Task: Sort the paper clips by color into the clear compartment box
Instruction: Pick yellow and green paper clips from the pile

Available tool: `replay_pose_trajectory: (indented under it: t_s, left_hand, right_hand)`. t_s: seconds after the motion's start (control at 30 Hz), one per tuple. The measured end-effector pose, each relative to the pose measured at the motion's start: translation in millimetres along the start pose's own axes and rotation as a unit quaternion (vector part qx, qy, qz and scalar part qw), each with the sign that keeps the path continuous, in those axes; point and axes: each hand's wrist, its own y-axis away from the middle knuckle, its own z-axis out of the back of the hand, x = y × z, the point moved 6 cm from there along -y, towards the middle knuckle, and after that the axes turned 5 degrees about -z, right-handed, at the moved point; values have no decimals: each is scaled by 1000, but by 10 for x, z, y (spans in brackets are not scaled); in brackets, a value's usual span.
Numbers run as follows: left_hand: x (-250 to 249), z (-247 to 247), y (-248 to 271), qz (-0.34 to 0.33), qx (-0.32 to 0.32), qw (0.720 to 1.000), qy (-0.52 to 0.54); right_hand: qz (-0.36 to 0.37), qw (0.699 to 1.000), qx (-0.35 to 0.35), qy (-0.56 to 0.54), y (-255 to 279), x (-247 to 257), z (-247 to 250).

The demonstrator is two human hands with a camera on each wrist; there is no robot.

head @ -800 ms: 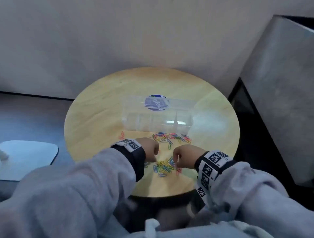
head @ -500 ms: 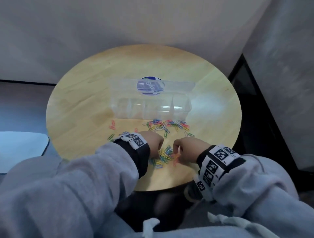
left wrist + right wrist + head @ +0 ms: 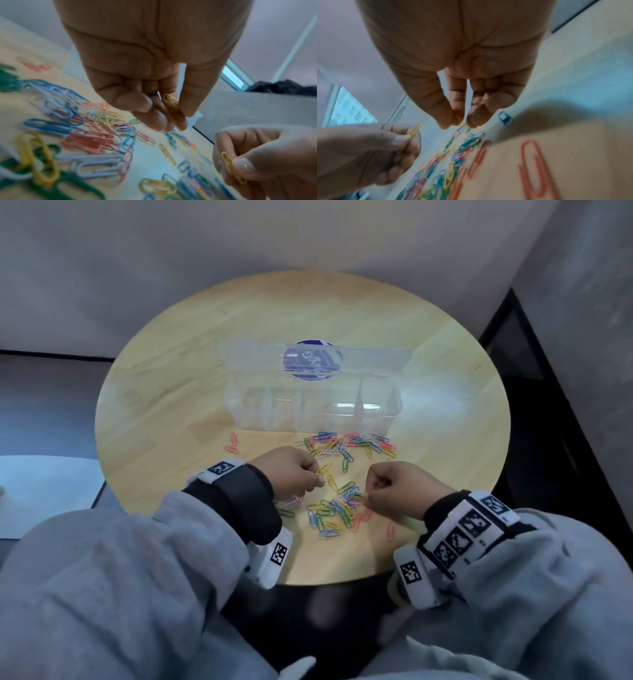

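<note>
Head view: thin yellow wire clips w/ both hands.

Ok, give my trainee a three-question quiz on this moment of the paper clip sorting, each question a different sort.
1. True or false: the clear plastic compartment box already holds sorted clips.
2. What colour is the paper clip pinched by the left hand?
   A. yellow B. blue C. red
3. Fill in: the right hand pinches a ___ paper clip.

Key
1. False: its compartments look empty, and the loose coloured clips lie on the round wooden table.
2. A: a yellow paper clip sits between thumb and fingers.
3. Yellow: the second yellow clip shows in the left wrist view.
</note>
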Motion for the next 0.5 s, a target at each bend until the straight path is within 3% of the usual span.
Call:
replay_pose_trajectory:
  t_s: [0.07, 0.13, 0.23, 0.37, 0.43, 0.5]
  left_hand:
    - [-1, 3, -4, 9, 7, 993, 114]
    - [-35, 22, -9, 11, -1, 978, 210]
    - [-88, 64, 24, 14, -18, 943, 333]
    - [-89, 77, 54, 4, -5, 919, 394]
    - [-108, 76, 62, 7, 0, 923, 386]
    - [-112, 94, 53, 28, -15, 944, 329]
  right_hand:
    - [-18, 990, 29, -138, -20, -50, 5]
    - [-32, 952, 40, -300, -54, -87, 20]
    - [-42, 891, 19, -453, -74, -103, 120]
    - [-51, 838, 6, -543, -97, -165, 187]
    - [-61, 829, 4, -556, -113, -184, 189]
    - [-77, 838, 6, -540, -140, -207, 180]
